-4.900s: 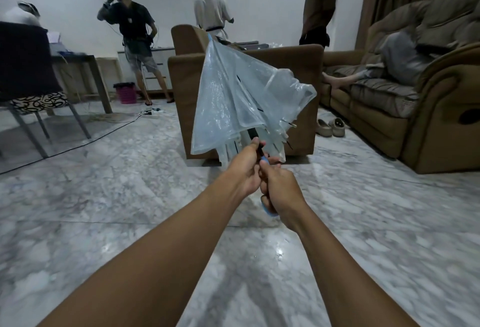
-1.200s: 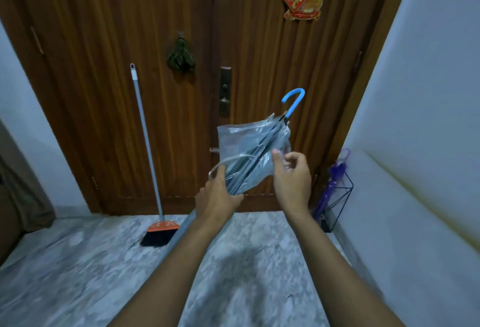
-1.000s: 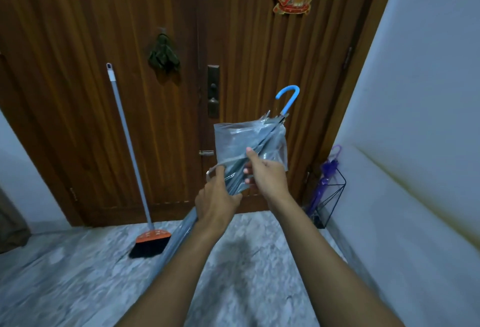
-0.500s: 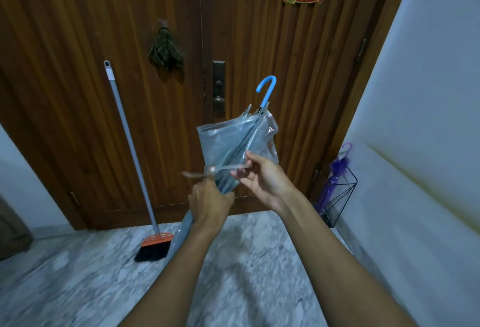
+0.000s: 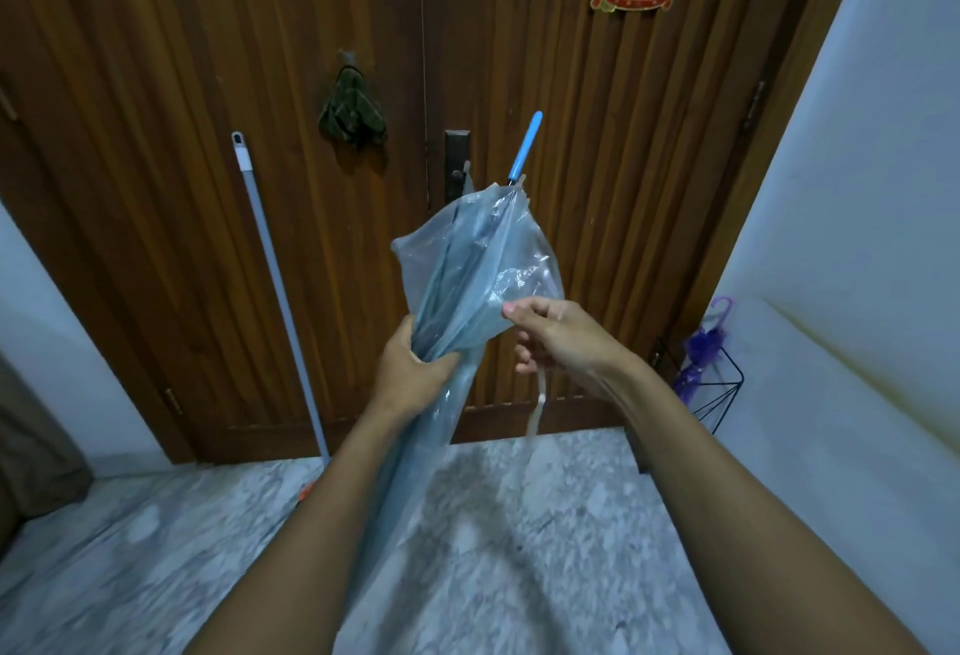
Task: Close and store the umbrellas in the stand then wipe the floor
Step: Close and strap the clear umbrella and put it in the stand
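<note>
A folded clear-plastic umbrella [image 5: 472, 280] with a blue handle [image 5: 525, 145] points up in front of the wooden door. My left hand [image 5: 410, 373] grips its gathered canopy around the middle. My right hand [image 5: 558, 337] pinches the loose edge of the canopy, and the umbrella's closing strap [image 5: 537, 402] hangs down below that hand. A black wire umbrella stand [image 5: 711, 394] sits in the corner at the right, holding a folded purple umbrella [image 5: 698, 350]. The grey marble floor [image 5: 545, 524] lies below.
A broom [image 5: 275, 290] with a grey pole leans on the wooden door [image 5: 208, 82] at the left. A green cloth [image 5: 352, 111] hangs on a door hook. A white wall [image 5: 857, 238] runs along the right side.
The view turned from the living room to the door. The umbrella went from half open to folded. In the last second my right hand pulled the strap round the canopy to its right side.
</note>
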Available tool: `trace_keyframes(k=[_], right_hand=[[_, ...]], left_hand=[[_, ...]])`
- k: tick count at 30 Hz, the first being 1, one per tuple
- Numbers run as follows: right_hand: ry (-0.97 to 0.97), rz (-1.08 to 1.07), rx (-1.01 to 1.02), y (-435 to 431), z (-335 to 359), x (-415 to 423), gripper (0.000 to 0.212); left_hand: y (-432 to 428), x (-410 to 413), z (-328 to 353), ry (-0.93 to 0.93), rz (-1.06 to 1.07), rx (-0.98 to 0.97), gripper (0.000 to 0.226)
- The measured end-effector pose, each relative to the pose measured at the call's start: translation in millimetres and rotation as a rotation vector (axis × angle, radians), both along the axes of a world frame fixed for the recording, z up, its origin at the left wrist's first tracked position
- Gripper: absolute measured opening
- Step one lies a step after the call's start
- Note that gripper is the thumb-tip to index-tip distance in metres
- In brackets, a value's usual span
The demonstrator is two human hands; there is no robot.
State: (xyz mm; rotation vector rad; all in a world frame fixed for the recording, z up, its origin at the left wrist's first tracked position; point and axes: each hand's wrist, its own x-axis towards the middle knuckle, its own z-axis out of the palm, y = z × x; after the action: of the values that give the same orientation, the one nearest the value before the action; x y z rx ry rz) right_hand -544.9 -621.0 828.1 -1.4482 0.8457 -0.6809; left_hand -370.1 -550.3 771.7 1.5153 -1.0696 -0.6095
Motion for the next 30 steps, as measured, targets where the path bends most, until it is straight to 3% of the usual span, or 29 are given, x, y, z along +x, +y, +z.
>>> trace_keyframes(k=[4,8,12,15,20,24,27,30], right_hand=[[-0.007,-0.006,0.014,-4,-8,1,0.02],[-0.168,-0.007,0.147,0,-20,14,0.025],[-0.12,0.009,0.094,5,-30,25,0.027],[-0.122,-0.088,0.101,2,-33,24,0.025],[-0.086,-0.157,0.034,-5,-33,24,0.035],[-0.118,-0.083,0.117,-1,-29,22,0.039],[-0.243,-0.011,0.212,8,-25,21,0.03],[-0.254,-0.073,0.146,10,-27,29,0.023]], left_hand=[[-4,-4,3,0.171,-0.049,-0.044,0.039],[-7,-5,1,0.272,-0.012,-0.031,0.039],[-6,-10,-1,0.281,0.022,-0.003,0.041],[-5,-11,2,0.422,0.024,-0.003,0.034],[3,-6,5,0.715,-0.204,0.076,0.052],[16,-7,14,0.818,-0.322,0.132,0.037],[20,-8,20,0.814,-0.375,0.14,0.038],[18,-12,26,0.746,-0.337,0.112,0.036]])
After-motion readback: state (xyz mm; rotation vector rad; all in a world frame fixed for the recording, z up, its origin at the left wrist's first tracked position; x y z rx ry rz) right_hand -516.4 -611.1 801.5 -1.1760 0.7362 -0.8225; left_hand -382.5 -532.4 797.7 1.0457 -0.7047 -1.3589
